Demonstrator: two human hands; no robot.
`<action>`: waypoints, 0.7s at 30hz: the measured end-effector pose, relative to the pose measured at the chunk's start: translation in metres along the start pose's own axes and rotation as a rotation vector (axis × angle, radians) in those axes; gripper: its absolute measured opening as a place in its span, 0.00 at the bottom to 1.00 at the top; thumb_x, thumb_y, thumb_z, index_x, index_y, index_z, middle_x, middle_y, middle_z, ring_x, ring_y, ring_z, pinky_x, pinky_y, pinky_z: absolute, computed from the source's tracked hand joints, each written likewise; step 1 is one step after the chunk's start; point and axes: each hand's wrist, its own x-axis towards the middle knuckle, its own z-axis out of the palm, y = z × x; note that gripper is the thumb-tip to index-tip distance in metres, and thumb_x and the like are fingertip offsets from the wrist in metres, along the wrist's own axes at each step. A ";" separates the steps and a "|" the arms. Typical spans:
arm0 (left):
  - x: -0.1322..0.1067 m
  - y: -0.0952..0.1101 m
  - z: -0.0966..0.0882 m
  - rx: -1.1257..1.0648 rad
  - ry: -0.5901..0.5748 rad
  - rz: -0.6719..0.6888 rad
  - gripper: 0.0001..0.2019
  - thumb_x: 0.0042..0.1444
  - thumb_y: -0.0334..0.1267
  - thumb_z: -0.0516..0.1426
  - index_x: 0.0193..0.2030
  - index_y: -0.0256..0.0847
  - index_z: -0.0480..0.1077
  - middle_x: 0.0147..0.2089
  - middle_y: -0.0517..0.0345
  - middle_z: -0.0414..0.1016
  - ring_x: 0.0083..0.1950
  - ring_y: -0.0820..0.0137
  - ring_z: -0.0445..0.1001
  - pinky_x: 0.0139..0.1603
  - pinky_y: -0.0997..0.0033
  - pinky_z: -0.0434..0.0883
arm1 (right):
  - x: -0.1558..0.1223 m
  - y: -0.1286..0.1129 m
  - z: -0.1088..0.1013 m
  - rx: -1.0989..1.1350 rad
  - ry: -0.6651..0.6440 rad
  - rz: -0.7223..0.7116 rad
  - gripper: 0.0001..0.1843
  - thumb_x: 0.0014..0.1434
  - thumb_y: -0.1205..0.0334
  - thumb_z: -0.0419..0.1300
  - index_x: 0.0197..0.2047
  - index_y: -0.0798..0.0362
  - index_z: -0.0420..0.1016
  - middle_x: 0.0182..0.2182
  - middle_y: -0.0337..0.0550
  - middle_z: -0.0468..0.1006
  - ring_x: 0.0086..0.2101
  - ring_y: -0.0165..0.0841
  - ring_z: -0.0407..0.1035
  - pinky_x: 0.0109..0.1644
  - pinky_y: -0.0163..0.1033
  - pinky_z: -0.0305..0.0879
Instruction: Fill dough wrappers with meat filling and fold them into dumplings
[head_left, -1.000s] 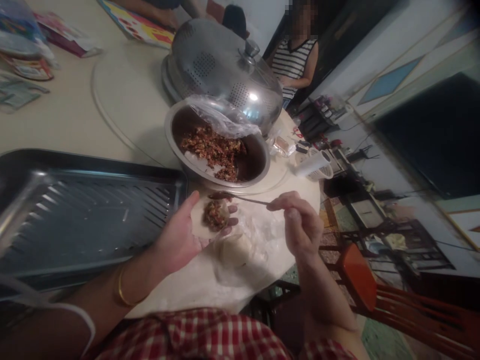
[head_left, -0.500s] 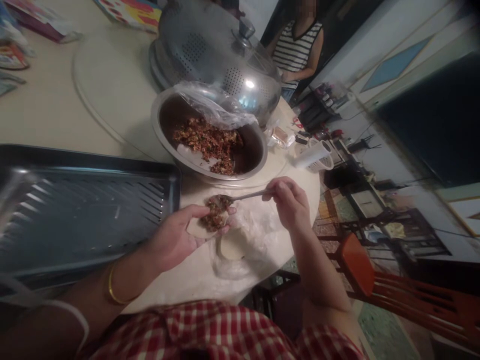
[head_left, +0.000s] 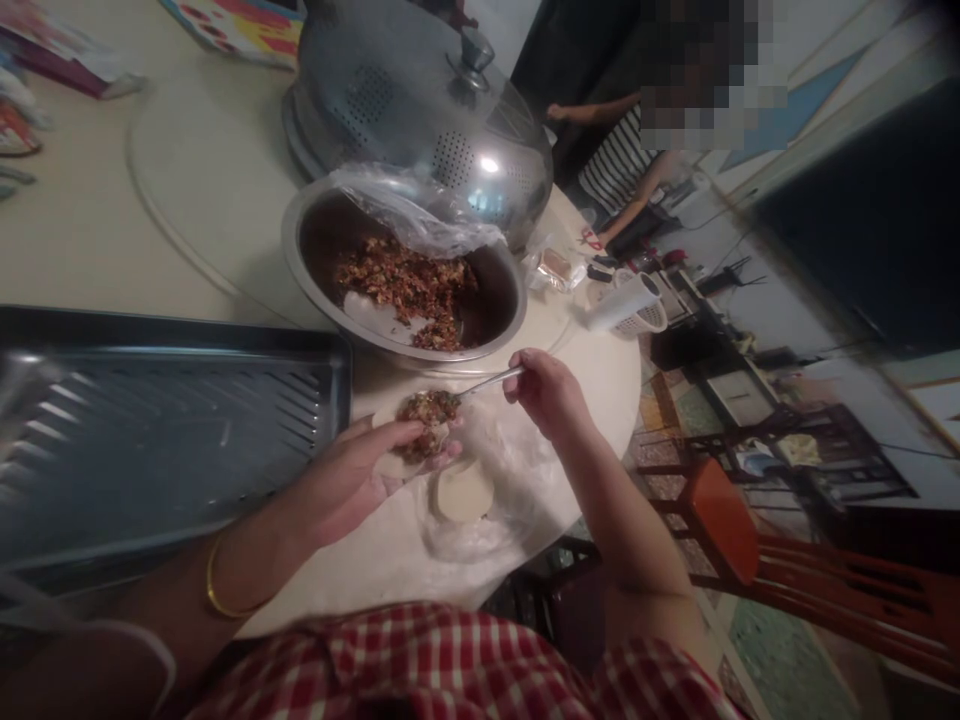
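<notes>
My left hand cradles a round dough wrapper, its thumb lying over the near side. Brown and green chopped filling is heaped on the wrapper. In my right hand is a metal spoon, gripped by the handle, its bowl end down in that filling. Just behind, a large metal bowl holds more of the chopped filling, with clear plastic wrap draped over its far rim. Below my hands, a stack of pale wrappers rests on a clear plastic bag.
A dark baking tray lies at left. Behind the bowl stands a domed metal steamer lid. A white plastic roll and a basket are near the table's right edge. Another person in a striped top leans over the far side.
My right hand has shifted left with the spoon, its bowl sinking into the filling. My left thumb has come over the wrapper. The other person has bent forward, reaching an arm toward the table.
</notes>
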 end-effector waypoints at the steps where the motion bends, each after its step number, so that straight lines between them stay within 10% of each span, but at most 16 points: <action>1: 0.001 -0.001 -0.001 0.005 -0.012 0.017 0.10 0.55 0.27 0.59 0.42 0.31 0.79 0.47 0.43 0.82 0.43 0.62 0.81 0.47 0.66 0.78 | 0.001 0.001 -0.001 0.038 0.003 0.013 0.10 0.50 0.57 0.61 0.26 0.55 0.72 0.14 0.37 0.73 0.16 0.24 0.64 0.22 0.28 0.61; 6: 0.003 -0.001 -0.005 -0.024 -0.063 0.023 0.12 0.59 0.34 0.59 0.49 0.36 0.77 0.50 0.45 0.81 0.44 0.65 0.81 0.46 0.68 0.78 | 0.005 -0.005 -0.005 0.141 0.046 0.006 0.07 0.51 0.60 0.60 0.26 0.54 0.70 0.13 0.34 0.71 0.17 0.24 0.63 0.21 0.29 0.61; 11: 0.001 0.007 -0.001 -0.196 -0.001 -0.019 0.17 0.67 0.39 0.48 0.52 0.34 0.74 0.49 0.40 0.80 0.45 0.61 0.81 0.41 0.67 0.79 | 0.018 -0.019 -0.006 0.049 0.119 -0.389 0.09 0.57 0.56 0.60 0.31 0.52 0.72 0.19 0.35 0.75 0.21 0.24 0.67 0.26 0.30 0.64; 21: -0.001 0.017 0.000 -0.364 0.036 -0.056 0.20 0.68 0.39 0.42 0.51 0.30 0.70 0.46 0.34 0.80 0.42 0.55 0.82 0.34 0.67 0.81 | 0.059 -0.036 0.010 -0.972 0.089 -1.141 0.14 0.67 0.52 0.53 0.39 0.48 0.77 0.33 0.40 0.81 0.35 0.34 0.70 0.45 0.44 0.67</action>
